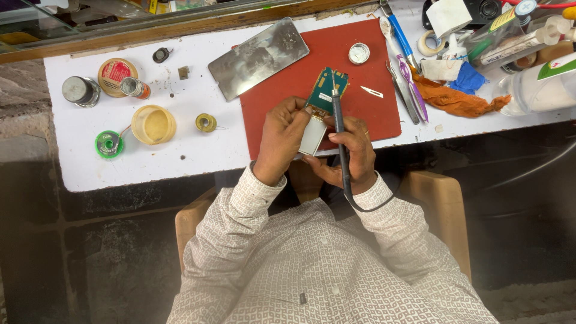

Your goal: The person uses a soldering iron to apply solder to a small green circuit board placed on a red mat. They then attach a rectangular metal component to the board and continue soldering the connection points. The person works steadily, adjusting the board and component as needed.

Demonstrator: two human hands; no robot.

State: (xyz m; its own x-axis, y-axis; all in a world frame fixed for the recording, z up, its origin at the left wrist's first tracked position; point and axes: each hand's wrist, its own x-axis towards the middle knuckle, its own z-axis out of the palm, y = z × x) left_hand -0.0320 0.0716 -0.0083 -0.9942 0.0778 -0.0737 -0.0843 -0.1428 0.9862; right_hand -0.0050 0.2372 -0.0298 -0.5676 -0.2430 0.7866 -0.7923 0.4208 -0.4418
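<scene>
My left hand (281, 141) is closed around the lower, pale end of a small green circuit board (327, 90), thumb on one edge and fingers curled behind it, holding it tilted up over the near part of the red mat (372, 114). My right hand (354, 157) is wrapped tight around the dark handle of a soldering iron (338, 114), its cord looping back under my wrist toward my patterned shirt. The board's long axis runs away from me, leaning slightly right, and the iron lies almost along that same line, its tip up at the far green half of the board; I cannot tell from here whether the tip is actually touching. So the board lies just left of and under the iron, with the left hand nearer its pale end and the right hand behind and below both. Just right of the board a small blade (372, 92) lies on the mat, and beyond it a little round tin (359, 53). On the mat's far left corner rests a flat metal plate (259, 57). Further left on the white table (198, 153) sit a yellow tub (153, 124), a small solder spool (206, 122) and a green spool (109, 144). At the far right lie tweezers (411, 90) and an orange cloth (459, 101).
</scene>
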